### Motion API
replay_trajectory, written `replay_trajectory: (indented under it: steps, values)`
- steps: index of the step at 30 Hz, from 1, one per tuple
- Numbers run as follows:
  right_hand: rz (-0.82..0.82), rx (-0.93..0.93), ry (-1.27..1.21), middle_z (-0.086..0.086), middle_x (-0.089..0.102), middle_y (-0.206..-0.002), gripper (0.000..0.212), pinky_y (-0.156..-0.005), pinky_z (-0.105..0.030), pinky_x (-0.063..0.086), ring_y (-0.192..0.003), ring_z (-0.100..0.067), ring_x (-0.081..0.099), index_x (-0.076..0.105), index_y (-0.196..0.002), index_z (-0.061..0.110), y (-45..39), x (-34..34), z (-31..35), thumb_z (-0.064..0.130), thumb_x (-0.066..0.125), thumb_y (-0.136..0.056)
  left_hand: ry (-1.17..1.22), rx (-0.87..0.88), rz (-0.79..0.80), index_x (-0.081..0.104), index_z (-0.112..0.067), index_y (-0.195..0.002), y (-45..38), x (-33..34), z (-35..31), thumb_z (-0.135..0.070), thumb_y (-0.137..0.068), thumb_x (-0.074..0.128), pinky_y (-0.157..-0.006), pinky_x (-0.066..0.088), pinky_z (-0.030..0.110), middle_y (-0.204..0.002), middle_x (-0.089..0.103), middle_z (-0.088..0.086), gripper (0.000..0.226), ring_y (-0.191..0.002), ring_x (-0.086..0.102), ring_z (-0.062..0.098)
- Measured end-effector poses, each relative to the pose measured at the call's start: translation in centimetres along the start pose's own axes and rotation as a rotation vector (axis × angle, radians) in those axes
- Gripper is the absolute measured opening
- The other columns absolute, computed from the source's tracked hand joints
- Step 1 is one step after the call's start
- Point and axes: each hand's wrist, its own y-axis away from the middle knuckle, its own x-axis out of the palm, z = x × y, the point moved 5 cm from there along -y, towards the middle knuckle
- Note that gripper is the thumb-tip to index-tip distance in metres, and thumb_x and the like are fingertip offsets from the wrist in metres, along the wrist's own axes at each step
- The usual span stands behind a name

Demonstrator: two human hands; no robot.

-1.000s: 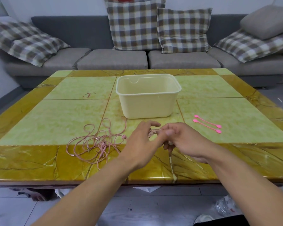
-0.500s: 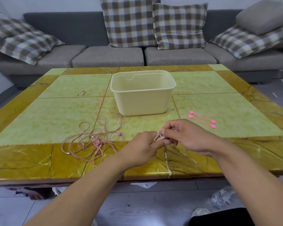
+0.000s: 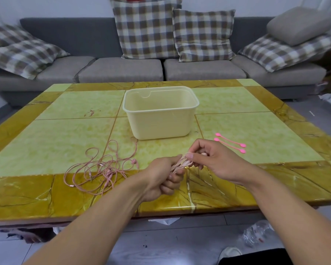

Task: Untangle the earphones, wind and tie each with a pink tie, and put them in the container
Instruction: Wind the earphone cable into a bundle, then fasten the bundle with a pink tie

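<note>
On the left of the table [image 3: 46, 142], a loose tangle of pink earphones [image 3: 101, 167] sprawls over the green tile and the yellow border, its loops spread flat and well apart from both hands. One small earbud [image 3: 135, 163] lies at the tangle's right edge, just beside the left wrist.

Near the table's front edge the two hands meet over a wound bundle of earphone cable [image 3: 180, 163]. The left hand [image 3: 161, 175] comes in from below, its back turned up and its fingers curled under, closed around the lower end of the bundle. The bundle runs up and to the right from that fist into the right hand [image 3: 213, 161], which pinches the upper end between thumb and forefinger; the thumbnail faces the camera, and the other fingers curl loosely behind. Both forearms reach forward from the lower corners and converge at the bundle, held just above the tabletop.

Behind the hands, at the middle of the table, stands the cream container [image 3: 160, 113], open at the top. To its right and just beyond the right hand lie two pink ties [image 3: 230, 145], side by side and parallel on the green tile, touched by neither hand.
</note>
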Motion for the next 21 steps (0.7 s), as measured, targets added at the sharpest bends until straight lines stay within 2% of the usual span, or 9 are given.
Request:
replay_trajectory:
  steps: [2, 4, 6, 9, 11, 13, 15, 18, 21]
  values:
    - [-0.011, 0.006, 0.016, -0.010, 0.071, -0.079, 0.011, -0.068, -0.024, 0.049, -0.072, -0.013, 0.059, 0.066, -0.094, 0.006, -0.2, -0.4, -0.6, 0.017, 0.068, -0.096, -0.018, 0.030, -0.057, 0.043, -0.022, -0.062, -0.4, 0.2, -0.2, -0.047, -0.107, 0.036, -0.042, 0.008, 0.021, -0.054, 0.024, -0.006, 0.052, -0.047, 0.013, 0.009]
    - [0.006, 0.041, 0.011, -0.006, 0.074, -0.085, 0.013, -0.071, -0.024, 0.049, -0.076, -0.010, 0.061, 0.068, -0.096, 0.007, -0.3, -0.5, -1.5, 0.020, 0.067, -0.097, -0.093, 0.096, -0.157, 0.044, -0.022, -0.065, -0.6, 0.2, -0.3, -0.047, -0.107, 0.038, -0.043, 0.013, 0.022, -0.053, 0.030, -0.007, 0.049, -0.045, 0.019, 0.010]
    - [0.011, 0.081, 0.046, 0.002, 0.075, -0.090, 0.025, -0.078, -0.027, 0.049, -0.080, -0.010, 0.065, 0.073, -0.099, 0.013, -0.6, -0.8, -2.2, 0.037, 0.064, -0.096, -0.222, 0.158, -0.254, 0.045, -0.022, -0.066, -0.8, -0.1, -0.5, -0.049, -0.106, 0.037, -0.045, 0.020, 0.025, -0.052, 0.035, -0.008, 0.049, -0.047, 0.025, 0.012]
    - [-0.204, 0.141, 0.249, 0.015, 0.073, -0.100, 0.034, -0.083, -0.022, 0.048, -0.092, -0.003, 0.066, 0.075, -0.104, 0.026, -1.2, -3.8, -4.0, 0.055, 0.062, -0.090, -0.380, 0.250, -0.349, 0.043, -0.023, -0.066, -0.9, -0.8, -1.0, -0.050, -0.107, 0.034, -0.056, 0.023, 0.034, -0.054, 0.036, -0.009, 0.050, -0.052, 0.028, 0.014]
    - [-0.484, 0.221, 0.492, 0.011, 0.073, -0.105, 0.027, -0.081, -0.026, 0.048, -0.095, -0.008, 0.066, 0.074, -0.111, 0.026, -1.1, -7.4, -5.8, 0.046, 0.068, -0.093, -0.382, 0.288, -0.375, 0.042, -0.023, -0.066, -0.9, -1.1, -1.1, -0.049, -0.107, 0.033, -0.058, 0.022, 0.036, -0.054, 0.035, -0.010, 0.050, -0.052, 0.028, 0.013]
    - [-0.611, 0.363, 0.660, -0.003, 0.074, -0.109, 0.029, -0.084, -0.032, 0.051, -0.099, -0.022, 0.066, 0.074, -0.118, 0.022, -0.9, -9.8, -8.4, 0.037, 0.070, -0.094, -0.370, 0.304, -0.387, 0.042, -0.023, -0.066, -0.8, -1.3, -1.2, -0.050, -0.107, 0.032, -0.058, 0.022, 0.036, -0.053, 0.034, -0.011, 0.050, -0.050, 0.028, 0.012]
    - [-0.608, 0.456, 0.750, -0.010, 0.074, -0.104, 0.026, -0.083, -0.037, 0.055, -0.096, -0.032, 0.065, 0.076, -0.114, 0.019, -0.9, -10.5, -9.9, 0.033, 0.069, -0.093, -0.361, 0.309, -0.390, 0.042, -0.023, -0.066, -0.8, -1.5, -1.1, -0.050, -0.106, 0.033, -0.057, 0.023, 0.035, -0.053, 0.035, -0.012, 0.050, -0.049, 0.029, 0.011]
    - [-0.610, 0.476, 0.818, -0.012, 0.071, -0.097, 0.015, -0.079, -0.041, 0.056, -0.090, -0.034, 0.062, 0.080, -0.099, 0.020, -1.3, -10.5, -10.1, 0.025, 0.066, -0.096, -0.357, 0.325, -0.416, 0.043, -0.022, -0.066, -0.6, -2.1, -1.4, -0.050, -0.106, 0.033, -0.057, 0.023, 0.035, -0.052, 0.036, -0.012, 0.051, -0.048, 0.029, 0.011]
    - [-0.549, 0.559, 1.027, -0.010, 0.064, -0.111, 0.019, -0.087, -0.038, 0.046, -0.107, -0.032, 0.053, 0.076, -0.107, 0.023, -1.8, -10.3, -10.0, 0.018, 0.061, -0.097, -0.349, 0.351, -0.438, 0.043, -0.021, -0.066, -0.5, -2.6, -1.8, -0.050, -0.107, 0.032, -0.057, 0.023, 0.035, -0.051, 0.035, -0.011, 0.051, -0.049, 0.029, 0.012]
